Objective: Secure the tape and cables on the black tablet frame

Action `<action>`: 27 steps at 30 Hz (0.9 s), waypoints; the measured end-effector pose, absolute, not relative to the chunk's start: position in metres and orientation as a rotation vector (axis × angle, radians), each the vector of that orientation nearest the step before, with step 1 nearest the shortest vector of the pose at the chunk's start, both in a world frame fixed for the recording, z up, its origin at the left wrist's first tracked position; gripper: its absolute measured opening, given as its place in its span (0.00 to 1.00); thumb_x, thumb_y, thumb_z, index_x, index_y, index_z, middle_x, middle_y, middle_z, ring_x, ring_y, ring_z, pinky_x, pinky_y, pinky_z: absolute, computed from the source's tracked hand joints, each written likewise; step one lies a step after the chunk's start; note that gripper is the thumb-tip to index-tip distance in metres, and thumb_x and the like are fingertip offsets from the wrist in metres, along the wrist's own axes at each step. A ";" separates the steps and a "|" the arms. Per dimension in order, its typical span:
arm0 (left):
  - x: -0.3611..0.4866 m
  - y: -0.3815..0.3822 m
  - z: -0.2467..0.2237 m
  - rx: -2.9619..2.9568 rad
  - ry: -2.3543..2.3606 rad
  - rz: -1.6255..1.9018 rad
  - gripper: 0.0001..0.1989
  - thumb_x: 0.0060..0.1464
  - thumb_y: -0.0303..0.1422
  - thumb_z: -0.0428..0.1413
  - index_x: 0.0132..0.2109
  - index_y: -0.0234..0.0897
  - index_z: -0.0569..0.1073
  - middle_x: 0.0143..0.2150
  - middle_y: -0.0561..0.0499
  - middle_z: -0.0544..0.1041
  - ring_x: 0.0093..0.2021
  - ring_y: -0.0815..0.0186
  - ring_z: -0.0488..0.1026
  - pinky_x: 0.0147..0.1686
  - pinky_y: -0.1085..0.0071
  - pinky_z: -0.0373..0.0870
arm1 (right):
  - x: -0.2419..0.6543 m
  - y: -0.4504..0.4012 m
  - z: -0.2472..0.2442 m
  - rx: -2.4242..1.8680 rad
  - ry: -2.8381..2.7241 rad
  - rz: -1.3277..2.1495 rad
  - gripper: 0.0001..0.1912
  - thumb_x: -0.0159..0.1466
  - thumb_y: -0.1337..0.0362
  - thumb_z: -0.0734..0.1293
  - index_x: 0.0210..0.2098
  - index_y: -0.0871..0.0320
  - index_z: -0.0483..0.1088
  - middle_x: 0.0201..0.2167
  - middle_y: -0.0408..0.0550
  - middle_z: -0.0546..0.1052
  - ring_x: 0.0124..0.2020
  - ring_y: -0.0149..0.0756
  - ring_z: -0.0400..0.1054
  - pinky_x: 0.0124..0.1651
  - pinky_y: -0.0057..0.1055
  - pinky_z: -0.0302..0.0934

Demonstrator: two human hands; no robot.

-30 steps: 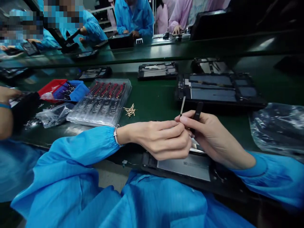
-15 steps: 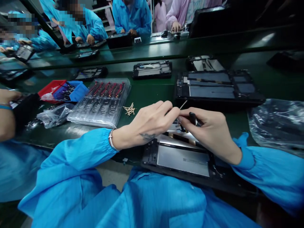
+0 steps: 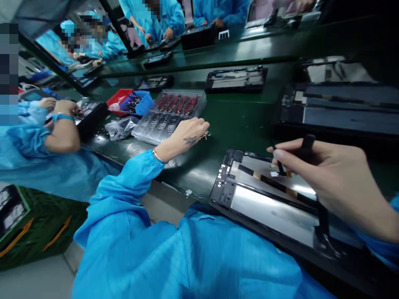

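My left hand reaches over a small pile of thin beige strips beside the clear plastic tray. Its fingers are bent together and point down, the tips hidden. Between thumb and forefinger, my right hand pinches a black flex cable; a dark loop of it seems to stand up behind the fingers. Under this hand lies an opened tablet with silver battery plates and dark ribbons, tilted at the bench's front edge. Small white and gold bits show just below the pinch.
Several other opened tablets lie farther back on the green bench. A red bin, a blue bin and a plastic bag stand left. A co-worker's arm is at far left, above a green crate.
My hands have moved apart: the left has gone from above the tablet to the beige strips, while the right stays over the tablet with the cable. The view has swung left.
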State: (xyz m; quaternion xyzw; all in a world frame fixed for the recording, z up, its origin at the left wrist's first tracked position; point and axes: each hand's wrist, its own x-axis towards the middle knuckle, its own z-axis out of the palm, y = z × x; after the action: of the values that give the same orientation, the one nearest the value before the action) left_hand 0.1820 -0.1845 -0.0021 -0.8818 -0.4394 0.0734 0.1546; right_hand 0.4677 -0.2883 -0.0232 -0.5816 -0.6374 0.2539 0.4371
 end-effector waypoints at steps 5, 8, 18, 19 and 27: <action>0.169 -0.179 -0.003 -2.628 -1.218 0.143 0.23 0.63 0.15 0.45 0.59 0.27 0.75 0.53 0.37 0.78 0.53 0.54 0.75 0.51 0.61 0.70 | 0.465 -0.288 -0.024 -1.452 -1.523 0.719 0.17 0.57 0.48 0.75 0.33 0.56 0.83 0.32 0.49 0.83 0.29 0.40 0.75 0.28 0.32 0.66; 0.191 -0.189 -0.007 -2.868 -1.174 -0.429 0.17 0.70 0.25 0.49 0.59 0.28 0.77 0.52 0.37 0.78 0.52 0.55 0.74 0.53 0.60 0.70 | 0.460 -0.290 -0.026 -1.422 -1.410 0.833 0.16 0.57 0.50 0.77 0.34 0.56 0.82 0.29 0.48 0.81 0.27 0.37 0.72 0.26 0.30 0.64; 0.276 -0.211 0.008 -3.912 -1.073 -1.288 0.21 0.65 0.48 0.59 0.37 0.33 0.81 0.29 0.53 0.72 0.29 0.72 0.62 0.29 0.73 0.55 | 0.465 -0.291 -0.022 -1.233 -1.486 0.648 0.12 0.66 0.56 0.72 0.44 0.55 0.81 0.28 0.43 0.78 0.27 0.31 0.68 0.30 0.29 0.62; 0.276 -0.208 0.013 -3.942 -1.030 -1.023 0.20 0.64 0.47 0.60 0.36 0.33 0.81 0.26 0.55 0.68 0.27 0.73 0.60 0.27 0.73 0.52 | 0.468 -0.290 -0.018 -1.228 -1.519 0.580 0.12 0.67 0.57 0.72 0.46 0.54 0.82 0.31 0.44 0.80 0.29 0.32 0.70 0.31 0.29 0.63; 0.272 -0.197 0.024 -3.709 -0.658 -0.445 0.20 0.62 0.49 0.63 0.47 0.35 0.75 0.35 0.54 0.73 0.31 0.71 0.68 0.28 0.76 0.62 | 0.471 -0.289 -0.007 -1.169 -1.536 0.567 0.03 0.65 0.67 0.72 0.33 0.56 0.78 0.27 0.41 0.78 0.28 0.29 0.69 0.32 0.28 0.61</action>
State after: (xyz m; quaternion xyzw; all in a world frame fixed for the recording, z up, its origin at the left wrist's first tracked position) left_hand 0.2723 -0.1972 0.0242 -0.9265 -0.1644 -0.1111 -0.3198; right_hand 0.4710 -0.2886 -0.0069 -0.4907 -0.6449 0.2381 0.5353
